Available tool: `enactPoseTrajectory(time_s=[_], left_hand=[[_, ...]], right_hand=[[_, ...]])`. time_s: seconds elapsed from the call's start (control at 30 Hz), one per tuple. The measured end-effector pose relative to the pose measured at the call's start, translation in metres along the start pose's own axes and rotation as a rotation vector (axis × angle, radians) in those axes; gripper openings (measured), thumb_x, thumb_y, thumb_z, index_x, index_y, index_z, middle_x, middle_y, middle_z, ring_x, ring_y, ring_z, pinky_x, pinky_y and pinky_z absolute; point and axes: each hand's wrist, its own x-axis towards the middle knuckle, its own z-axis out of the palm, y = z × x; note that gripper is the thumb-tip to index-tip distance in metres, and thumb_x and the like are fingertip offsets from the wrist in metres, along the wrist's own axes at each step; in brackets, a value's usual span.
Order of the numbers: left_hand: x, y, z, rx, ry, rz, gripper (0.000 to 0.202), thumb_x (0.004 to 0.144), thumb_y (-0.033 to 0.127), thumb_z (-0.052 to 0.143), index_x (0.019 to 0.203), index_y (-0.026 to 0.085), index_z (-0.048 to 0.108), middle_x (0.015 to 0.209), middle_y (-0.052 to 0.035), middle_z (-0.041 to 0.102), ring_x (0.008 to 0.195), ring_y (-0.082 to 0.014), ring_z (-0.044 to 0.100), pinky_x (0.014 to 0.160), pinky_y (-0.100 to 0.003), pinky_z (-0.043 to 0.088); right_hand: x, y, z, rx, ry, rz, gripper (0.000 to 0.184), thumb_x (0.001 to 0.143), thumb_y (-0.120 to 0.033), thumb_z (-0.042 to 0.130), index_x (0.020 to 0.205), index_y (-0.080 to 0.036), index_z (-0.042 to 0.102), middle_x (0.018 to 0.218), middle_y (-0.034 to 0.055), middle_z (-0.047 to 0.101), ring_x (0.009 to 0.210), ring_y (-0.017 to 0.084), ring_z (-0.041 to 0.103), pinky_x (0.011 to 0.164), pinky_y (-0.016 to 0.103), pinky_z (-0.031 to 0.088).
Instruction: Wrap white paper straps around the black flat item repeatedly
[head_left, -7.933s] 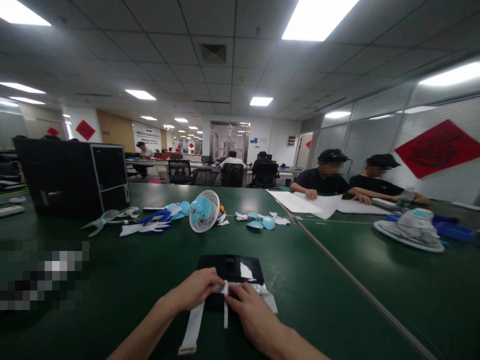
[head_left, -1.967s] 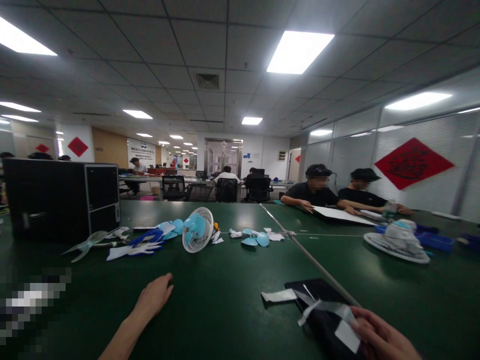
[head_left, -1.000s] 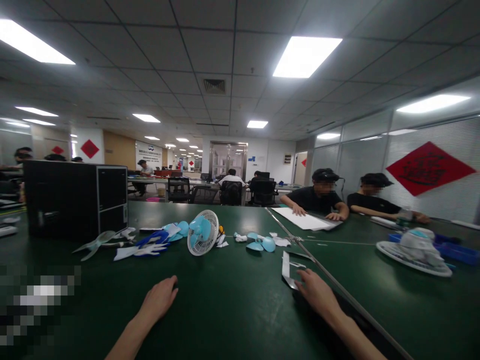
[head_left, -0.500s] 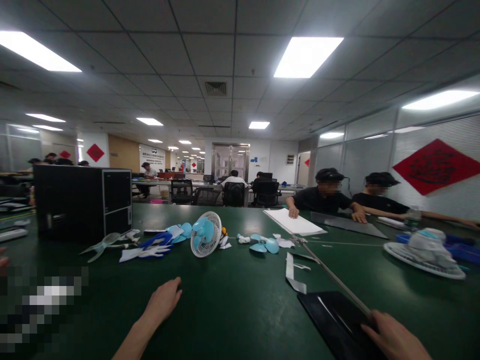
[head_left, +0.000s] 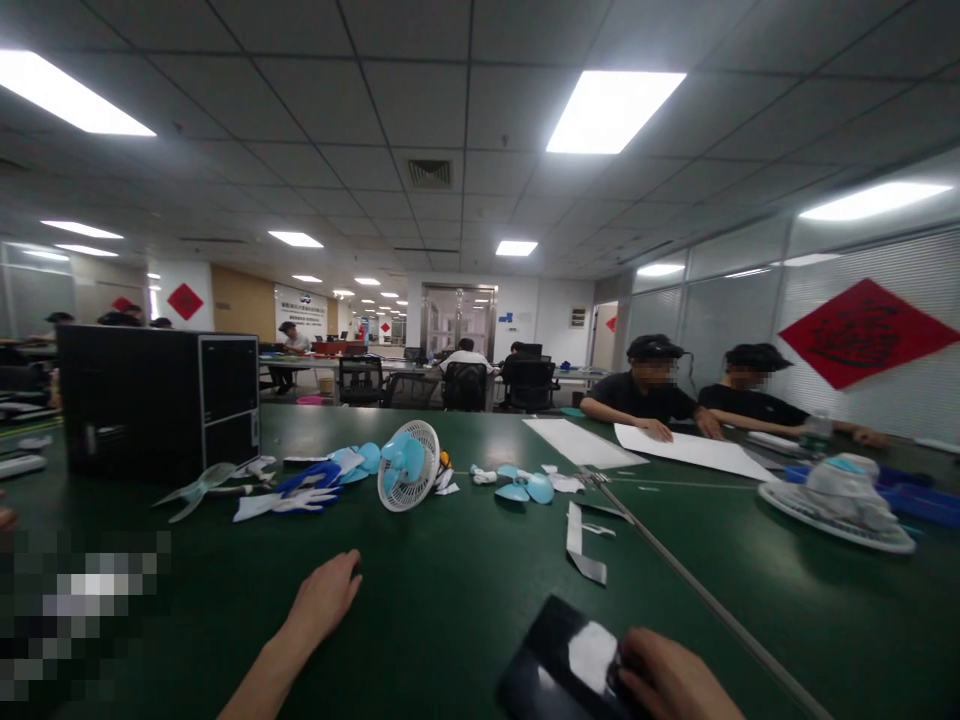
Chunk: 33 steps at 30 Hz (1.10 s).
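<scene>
The green desk (head_left: pixel 450 620) is filling the lower frame, and a black computer case (head_left: pixel 131 400) is standing at its left. At the bottom edge, right of centre, a black panel (head_left: pixel 541 645) is showing blurred and cut off, its long axis impossible to tell. It's lying just left of the nearer right hand (head_left: pixel 671 675), which is gripping its right side. Left of centre, well apart, the left hand (head_left: pixel 324 597) is resting loosely uncurled, holding nothing visible. Pale strips (head_left: pixel 575 535) are lying above the panel; a white patch (head_left: pixel 592 652) is brightening its face.
</scene>
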Motion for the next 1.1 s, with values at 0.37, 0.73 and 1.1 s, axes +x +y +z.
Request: enactPoseTrajectory(time_s=[0.37,0.73,1.1], left_hand=[[-0.009,0.038,0.009,-0.084,-0.018,0.289,0.052,0.084,0.054,0.045,0.123,0.022,0.056,0.125,-0.0086,0.057,0.118,-0.0241,0.05,0.103,-0.038,0.037],[-0.007,0.088,-0.007,0.029,-0.405,0.301,0.094,0.055,0.062,0.072,0.136,0.021,0.046,0.14,-0.0112,0.045,0.127,-0.0326,0.042,0.106,-0.043,0.033],[-0.005,0.063,0.01,-0.123,-0.268,0.293,0.089,0.055,0.063,0.071,0.13,0.021,0.052,0.129,-0.0095,0.051,0.116,-0.0299,0.047,0.1,-0.039,0.038]], right_hand=[[0.091,-0.126,0.047,0.158,-0.047,-0.445,0.031,0.091,-0.034,0.054,0.118,-0.018,0.055,0.12,0.0078,0.058,0.099,0.02,0.059,0.083,0.042,0.052],[0.125,-0.045,0.026,-0.093,0.192,-0.011,0.019,0.088,-0.025,0.049,0.102,-0.016,0.059,0.108,0.0115,0.061,0.096,0.021,0.061,0.082,0.028,0.044],[0.134,0.018,0.032,-0.217,0.12,0.174,0.028,0.09,-0.029,0.047,0.105,-0.008,0.057,0.106,0.019,0.064,0.101,0.028,0.062,0.081,0.033,0.042]])
